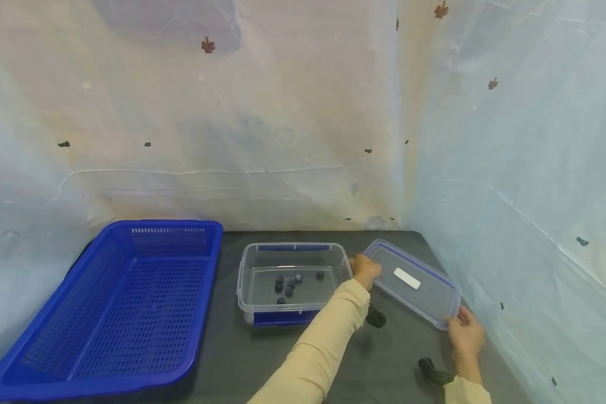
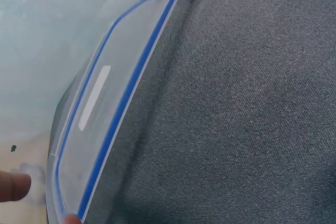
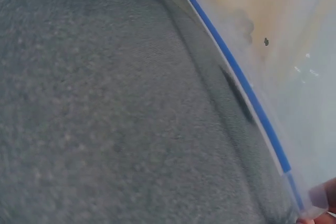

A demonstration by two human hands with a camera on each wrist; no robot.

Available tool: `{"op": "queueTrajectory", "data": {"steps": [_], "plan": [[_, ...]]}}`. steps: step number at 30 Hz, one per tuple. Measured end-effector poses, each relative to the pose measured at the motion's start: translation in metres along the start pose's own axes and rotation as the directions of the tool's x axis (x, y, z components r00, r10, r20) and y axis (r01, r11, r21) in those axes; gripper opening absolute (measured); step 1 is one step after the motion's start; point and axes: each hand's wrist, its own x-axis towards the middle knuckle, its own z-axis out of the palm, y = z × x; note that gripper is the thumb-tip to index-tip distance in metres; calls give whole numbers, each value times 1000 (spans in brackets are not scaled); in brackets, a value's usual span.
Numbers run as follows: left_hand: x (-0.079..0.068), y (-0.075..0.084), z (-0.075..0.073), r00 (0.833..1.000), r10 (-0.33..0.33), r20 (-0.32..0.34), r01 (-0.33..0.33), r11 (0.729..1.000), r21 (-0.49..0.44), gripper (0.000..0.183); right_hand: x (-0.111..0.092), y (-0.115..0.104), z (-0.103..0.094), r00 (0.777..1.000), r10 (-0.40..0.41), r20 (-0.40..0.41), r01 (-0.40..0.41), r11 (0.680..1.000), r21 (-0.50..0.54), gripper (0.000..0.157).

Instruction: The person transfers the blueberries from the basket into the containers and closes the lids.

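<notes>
Both my hands hold a clear rectangular lid (image 1: 409,283) with a blue seal and a white label, slanting at the right of the dark table. My left hand (image 1: 366,271) grips its far left end, beside the container. In the left wrist view a fingertip (image 2: 72,219) lies on the lid's end while another finger (image 2: 14,186) stands off it. At the near right corner, my right hand (image 1: 466,334) pinches the edge. A clear container (image 1: 283,315) stands uncovered to the left, with several small dark round pieces (image 1: 290,286) on its bottom.
A large blue perforated basket (image 1: 146,314) occupies the left side of the table (image 1: 222,359). Pale sheeting (image 1: 283,112) with small leaf-like marks rises behind and on both sides. Dark devices (image 1: 376,317) show by both wrists.
</notes>
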Motion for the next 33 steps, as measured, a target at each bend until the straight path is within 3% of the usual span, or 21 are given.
{"op": "queueTrajectory", "data": {"steps": [4, 7, 14, 20, 27, 33], "plan": [[0, 4, 0, 1000, 6, 6, -6, 1000, 26, 49, 3, 2, -4, 1000, 17, -7, -17, 1000, 20, 58], [-1, 6, -1, 999, -11, 30, 11, 1000, -11, 57, 4, 2, -6, 999, 41, -8, -41, 998, 39, 57], [0, 9, -3, 999, 21, 36, -17, 996, -93, 64, 0, -3, -13, 998, 65, -10, -64, 992, 111, 58], [2, 14, -8, 996, 86, 28, -81, 984, -161, 58, -3, -12, -20, 997, 74, -7, -71, 976, 206, 59], [4, 25, -21, 987, 153, 42, -144, 976, -161, 47, -7, -29, -26, 993, 112, 20, -114, 962, 248, 59], [2, 40, -36, 982, 169, 83, -151, 971, -185, 47, -10, -47, -30, 990, 132, 51, -141, 898, 417, 57]]}}
